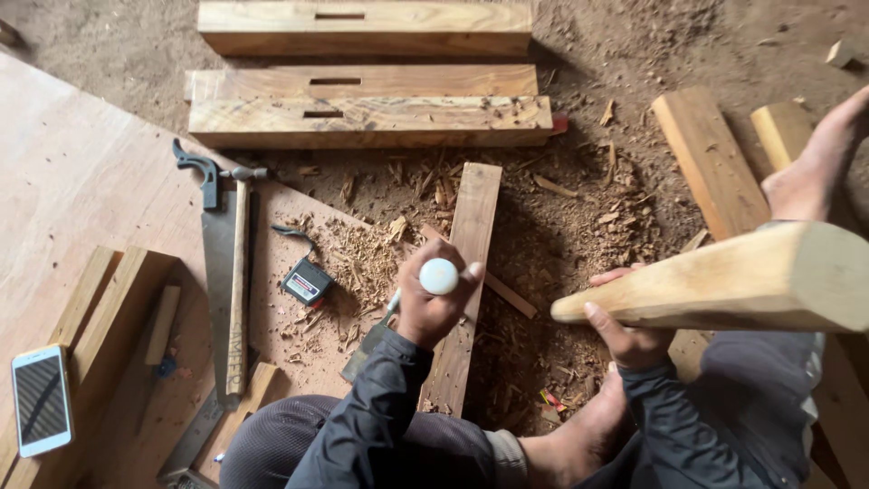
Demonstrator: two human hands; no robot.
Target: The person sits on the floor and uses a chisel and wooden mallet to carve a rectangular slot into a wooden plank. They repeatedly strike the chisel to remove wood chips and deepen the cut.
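Left grip (433, 303) clenched round one chisel (438, 276), right grip (625, 330) clasping one mallet (724, 282), three mortised beams (367, 120).

three mortised beams (367, 81), one saw (217, 263), one phone (41, 400)

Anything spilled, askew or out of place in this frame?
Wood chips are strewn over the board's edge and the dirt around the plank. A phone lies close to the saw and hammer. Left hand holds a chisel; right hand a mallet.
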